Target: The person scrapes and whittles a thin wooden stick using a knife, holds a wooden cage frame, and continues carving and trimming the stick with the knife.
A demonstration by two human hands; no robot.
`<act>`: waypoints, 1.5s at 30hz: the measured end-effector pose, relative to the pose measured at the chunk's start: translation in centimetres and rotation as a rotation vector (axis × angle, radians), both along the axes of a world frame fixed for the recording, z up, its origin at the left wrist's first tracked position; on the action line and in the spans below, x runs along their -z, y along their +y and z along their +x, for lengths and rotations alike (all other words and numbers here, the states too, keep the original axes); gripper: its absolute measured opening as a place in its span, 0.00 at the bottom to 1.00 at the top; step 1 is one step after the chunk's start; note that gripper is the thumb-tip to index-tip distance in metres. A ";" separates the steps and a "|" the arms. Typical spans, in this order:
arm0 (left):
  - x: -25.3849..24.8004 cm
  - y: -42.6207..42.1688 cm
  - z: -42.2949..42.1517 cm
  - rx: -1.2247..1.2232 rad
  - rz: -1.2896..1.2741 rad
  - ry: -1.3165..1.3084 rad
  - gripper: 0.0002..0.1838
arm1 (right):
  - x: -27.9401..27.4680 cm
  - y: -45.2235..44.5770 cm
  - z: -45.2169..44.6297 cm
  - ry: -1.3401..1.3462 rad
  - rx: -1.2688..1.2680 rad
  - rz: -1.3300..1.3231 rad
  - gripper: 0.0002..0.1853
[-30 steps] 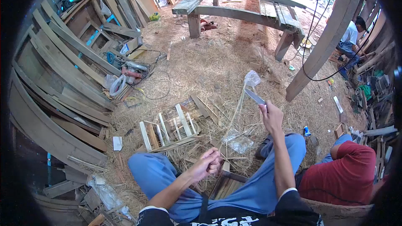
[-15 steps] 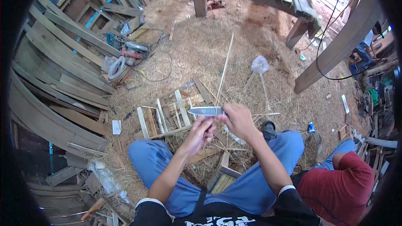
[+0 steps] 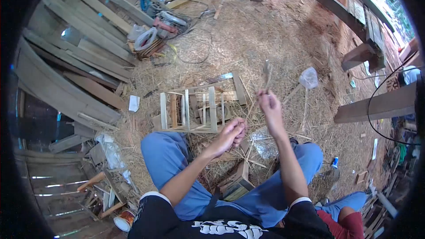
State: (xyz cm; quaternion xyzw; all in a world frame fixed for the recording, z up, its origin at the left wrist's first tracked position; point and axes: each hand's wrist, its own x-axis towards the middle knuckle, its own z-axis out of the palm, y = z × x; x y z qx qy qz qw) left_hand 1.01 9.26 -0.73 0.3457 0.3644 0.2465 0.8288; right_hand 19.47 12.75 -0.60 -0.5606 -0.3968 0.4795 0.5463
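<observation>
Gripping a knife [image 3: 268,73] in my right hand [image 3: 269,102], I have its blurred blade pointing away from me over the straw-strewn floor [image 3: 261,31]. My left hand [image 3: 233,133] is closed in a fist, nearer my body and close to the right one, though not touching it. A thin strip [image 3: 251,109] slants up from that fist toward the knife; whether blade and strip touch, I can't tell. Just beyond my left knee [image 3: 161,148] sits a slatted wooden frame [image 3: 187,109], to the left of both hands. A wooden box [image 3: 237,181] is tilted between my legs. Clear plastic [image 3: 265,147] lies inside my right knee [image 3: 311,157], a knotted-looking plastic bag [image 3: 308,78] farther out, and a blue can [image 3: 335,162] off to the right.
</observation>
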 end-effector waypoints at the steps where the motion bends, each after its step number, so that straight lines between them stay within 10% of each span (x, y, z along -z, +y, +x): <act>1: 0.4 -0.5 0.1 -0.025 0.005 0.002 0.10 | -0.2 -0.3 -1.6 0.075 -0.031 -0.035 0.14; 6: 2.5 -3.1 -2.1 -0.112 0.036 0.006 0.10 | 0.0 -1.9 -3.5 0.171 -0.138 -0.076 0.13; 14: 2.8 -3.3 -9.9 -0.072 0.391 0.719 0.29 | 2.2 -5.0 -7.8 -0.054 -0.116 -0.079 0.14; 24: 20.3 -1.2 -18.0 -0.361 0.878 1.313 0.20 | 16.8 0.8 -15.3 -0.578 -0.195 -0.289 0.19; 32: 19.4 1.4 -16.6 -0.310 0.707 1.199 0.13 | 21.7 1.8 -14.6 -0.503 -0.138 -0.234 0.18; 45: 4.7 7.0 1.3 -0.257 1.045 1.192 0.15 | 5.0 3.1 3.3 -0.404 0.101 -0.175 0.16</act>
